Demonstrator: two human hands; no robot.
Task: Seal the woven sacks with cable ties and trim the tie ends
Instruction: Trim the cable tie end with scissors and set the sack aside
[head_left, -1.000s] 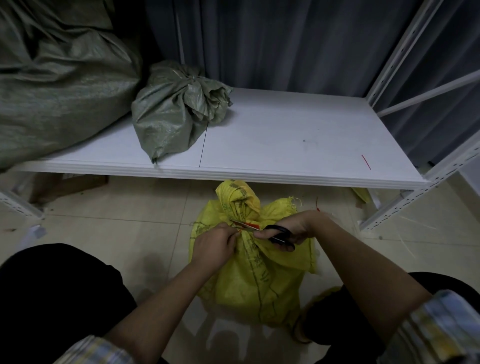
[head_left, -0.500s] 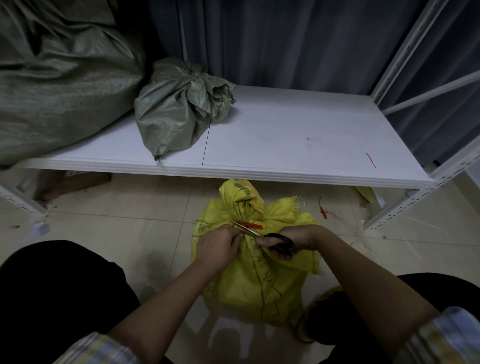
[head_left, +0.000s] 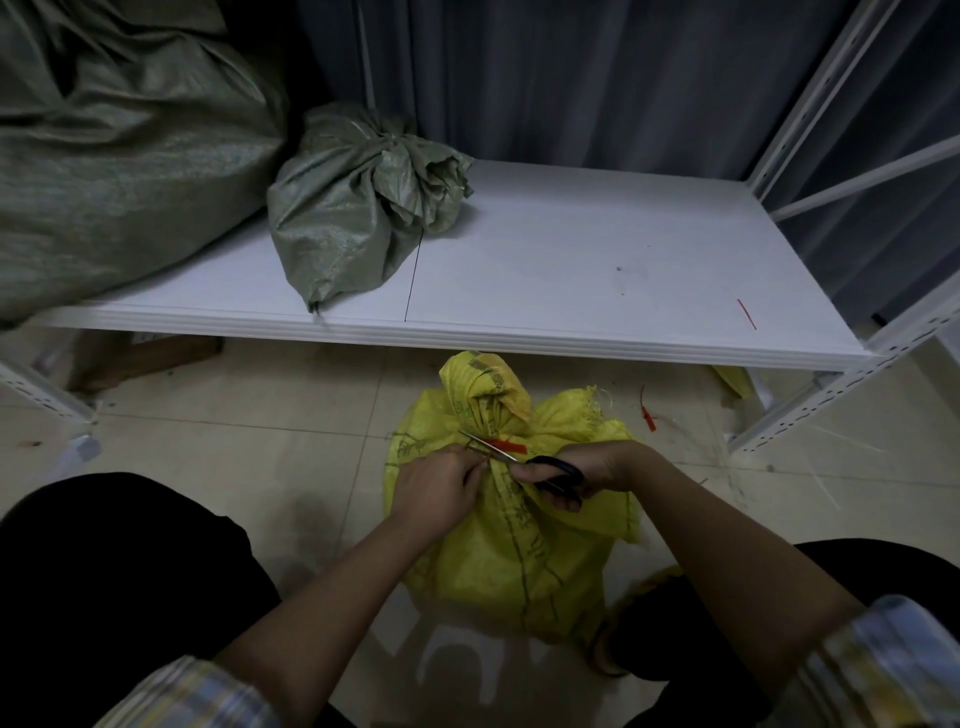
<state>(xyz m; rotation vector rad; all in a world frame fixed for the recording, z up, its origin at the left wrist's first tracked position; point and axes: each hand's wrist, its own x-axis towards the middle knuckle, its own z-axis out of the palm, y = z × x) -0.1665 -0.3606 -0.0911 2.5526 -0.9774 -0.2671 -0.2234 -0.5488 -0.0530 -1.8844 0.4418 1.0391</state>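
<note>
Head view, forward and downward

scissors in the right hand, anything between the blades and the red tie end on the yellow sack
Nothing visible. The scissors in the right hand reach the red cable tie at the yellow sack neck; the left hand pinches beside them.

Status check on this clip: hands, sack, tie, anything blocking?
Right hand grips scissors; left hand pinches at yellow sack neck. Blades at red cable tie. Nothing blocking.
</note>
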